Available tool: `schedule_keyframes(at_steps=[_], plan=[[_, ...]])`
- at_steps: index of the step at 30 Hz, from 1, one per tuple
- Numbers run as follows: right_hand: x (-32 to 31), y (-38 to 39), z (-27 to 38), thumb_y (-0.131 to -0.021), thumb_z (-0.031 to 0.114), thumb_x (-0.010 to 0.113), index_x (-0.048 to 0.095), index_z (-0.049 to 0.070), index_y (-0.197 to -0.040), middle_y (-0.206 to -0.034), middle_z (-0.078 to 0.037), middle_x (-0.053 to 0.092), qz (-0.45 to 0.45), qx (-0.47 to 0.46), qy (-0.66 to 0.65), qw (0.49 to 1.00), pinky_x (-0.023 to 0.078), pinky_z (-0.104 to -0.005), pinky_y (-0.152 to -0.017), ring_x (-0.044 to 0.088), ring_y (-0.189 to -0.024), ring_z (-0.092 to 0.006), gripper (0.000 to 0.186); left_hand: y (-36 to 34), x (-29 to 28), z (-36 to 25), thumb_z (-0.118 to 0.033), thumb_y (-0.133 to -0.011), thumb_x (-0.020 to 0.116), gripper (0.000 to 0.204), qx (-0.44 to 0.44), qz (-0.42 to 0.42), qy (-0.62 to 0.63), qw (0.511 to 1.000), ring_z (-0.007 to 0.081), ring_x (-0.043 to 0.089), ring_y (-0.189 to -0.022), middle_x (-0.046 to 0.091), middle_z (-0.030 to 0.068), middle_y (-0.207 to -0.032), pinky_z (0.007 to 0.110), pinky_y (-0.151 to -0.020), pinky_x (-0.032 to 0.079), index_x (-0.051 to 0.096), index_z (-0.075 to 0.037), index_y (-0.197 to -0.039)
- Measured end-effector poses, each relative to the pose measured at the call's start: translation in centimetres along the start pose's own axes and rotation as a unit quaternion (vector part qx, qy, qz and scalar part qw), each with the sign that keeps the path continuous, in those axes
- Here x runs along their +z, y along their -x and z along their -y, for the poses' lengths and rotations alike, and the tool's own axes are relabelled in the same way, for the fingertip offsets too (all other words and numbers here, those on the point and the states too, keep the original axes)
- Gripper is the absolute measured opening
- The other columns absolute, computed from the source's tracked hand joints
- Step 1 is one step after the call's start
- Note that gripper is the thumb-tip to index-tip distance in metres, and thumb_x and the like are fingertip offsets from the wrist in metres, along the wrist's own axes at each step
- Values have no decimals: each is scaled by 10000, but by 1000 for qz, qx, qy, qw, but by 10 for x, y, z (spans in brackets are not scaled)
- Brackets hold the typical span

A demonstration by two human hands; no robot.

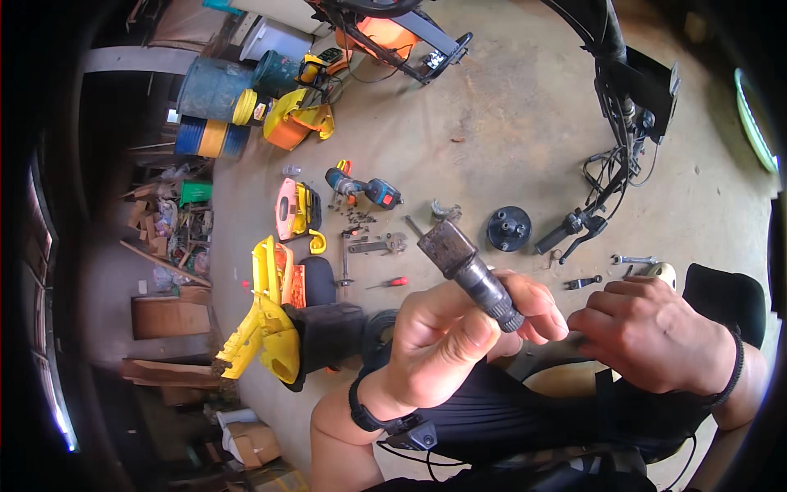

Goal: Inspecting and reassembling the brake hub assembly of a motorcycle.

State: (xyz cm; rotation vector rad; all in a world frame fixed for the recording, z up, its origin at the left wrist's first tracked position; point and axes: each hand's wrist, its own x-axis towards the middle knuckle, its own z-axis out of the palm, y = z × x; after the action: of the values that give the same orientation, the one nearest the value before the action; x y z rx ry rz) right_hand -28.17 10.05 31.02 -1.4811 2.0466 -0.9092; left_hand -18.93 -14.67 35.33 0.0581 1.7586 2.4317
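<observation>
My left hand [447,340] holds up a dark, worn metal splined shaft [474,279] between thumb and fingers. Its blocky end points up and to the left, and its ribbed, splined end lies by my thumb. A thin rod sticks out past the block. My right hand [648,336] is curled close to the left fingertips, knuckles up; whatever its fingers may hold is hidden. On the floor beyond lie a round black brake plate [509,229], a curved brake shoe [445,211] and a short dark lever [584,283].
Around me on the concrete are a cordless impact driver [365,189], an adjustable wrench [381,243], a red-handled screwdriver [389,283], a spanner [634,260] and yellow body panels [270,328]. A handlebar [586,221] reaches in at right. Drums [215,90] stand far left.
</observation>
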Motion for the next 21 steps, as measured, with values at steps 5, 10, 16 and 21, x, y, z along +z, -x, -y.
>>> schedule_keyframes(at_steps=[5, 10, 16, 21], plan=[[-3, 0, -1, -905, 138, 775, 680, 16, -1065, -909, -156, 704, 9, 11, 6, 1000, 583, -430, -821, 723, -920, -350, 222, -1, -5, 3, -408, -1082, 642, 424, -6, 1, -13, 1000, 248, 604, -953, 669, 136, -1027, 401, -868, 502, 676, -30, -1273], [-3, 0, -1, -910, 137, 779, 685, 14, -1068, -908, -158, 705, 16, 18, 4, 1000, 586, -427, -823, 722, -927, -348, 221, -5, -15, 8, -278, -1111, 629, 339, 21, 5, -21, 1000, 184, 657, -1065, 700, 123, -1175, 375, -977, 511, 630, 16, -1280], [-2, 1, -1, -914, 128, 770, 681, 10, -1065, -900, -157, 694, 25, 26, 10, 999, 580, -431, -821, 714, -926, -345, 212, -2, -13, 16, -56, -1041, 715, 218, 38, -75, -48, 995, 142, 663, -1036, 700, 73, -1188, 316, -956, 525, 621, 10, -1226], [-3, 2, -1, -920, 122, 760, 676, 5, -1066, -907, -158, 696, 21, 30, 7, 999, 578, -428, -837, 714, -935, -343, 204, -3, -13, 17, 20, -1006, 736, 241, 48, -86, -64, 993, 104, 661, -1001, 707, 54, -1168, 286, -903, 541, 617, 9, -1216]])
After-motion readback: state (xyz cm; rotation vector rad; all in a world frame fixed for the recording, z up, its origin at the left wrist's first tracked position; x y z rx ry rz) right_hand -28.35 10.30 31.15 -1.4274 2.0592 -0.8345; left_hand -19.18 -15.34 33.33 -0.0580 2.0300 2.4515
